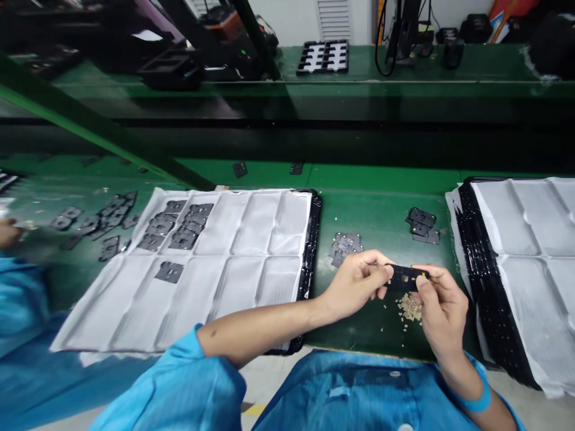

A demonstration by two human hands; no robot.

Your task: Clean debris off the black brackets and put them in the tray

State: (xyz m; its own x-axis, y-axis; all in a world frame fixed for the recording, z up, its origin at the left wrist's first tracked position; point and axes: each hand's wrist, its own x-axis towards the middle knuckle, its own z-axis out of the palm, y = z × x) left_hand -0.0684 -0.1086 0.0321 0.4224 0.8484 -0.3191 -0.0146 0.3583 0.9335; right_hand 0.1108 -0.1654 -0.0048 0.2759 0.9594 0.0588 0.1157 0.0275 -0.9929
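Between my two hands a small black plastic plate (404, 279) with cut-outs is held up over the green bench. My left hand (359, 278) pinches its left end between thumb and fingers. At the other end my right hand (442, 305) grips it, thumb on top near a small yellow patch. Below the plate lies a loose heap of tiny beige pieces (409, 306), partly hidden by my right hand. Beyond my left hand is a pile of grey-black plates (345, 246). Several more black plates (423, 225) are stacked behind my right hand.
To the left, a tray stack covered with a white liner (265, 239) holds several plates (188, 227). Another lined tray stack (530, 239) stands at right. Loose plates (112, 212) lie near a co-worker's hand (9, 233). A green beam (108, 126) slants across the left.
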